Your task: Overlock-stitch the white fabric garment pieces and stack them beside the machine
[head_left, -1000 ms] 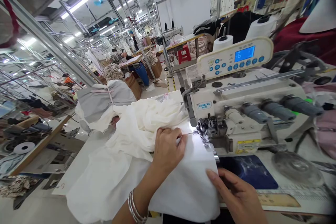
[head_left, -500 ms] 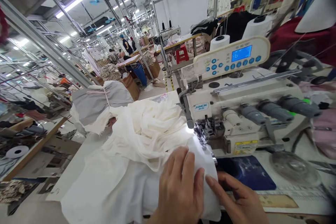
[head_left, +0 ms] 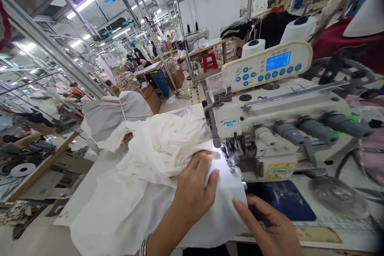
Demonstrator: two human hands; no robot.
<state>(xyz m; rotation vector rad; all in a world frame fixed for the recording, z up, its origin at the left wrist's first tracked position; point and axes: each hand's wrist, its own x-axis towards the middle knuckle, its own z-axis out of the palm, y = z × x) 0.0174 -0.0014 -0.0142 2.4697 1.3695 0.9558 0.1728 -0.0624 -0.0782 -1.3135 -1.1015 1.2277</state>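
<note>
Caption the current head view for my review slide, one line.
Left hand and right hand on white fabric at a JACK sewing machine, its display lit blue.

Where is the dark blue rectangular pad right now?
In the head view, the dark blue rectangular pad lies right of centre on the white machine table, just beyond the right hand.

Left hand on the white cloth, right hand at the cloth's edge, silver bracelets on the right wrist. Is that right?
No: the head view shows the silver bracelets on the left wrist. The left hand is on the white cloth, the right hand at its edge.
</note>
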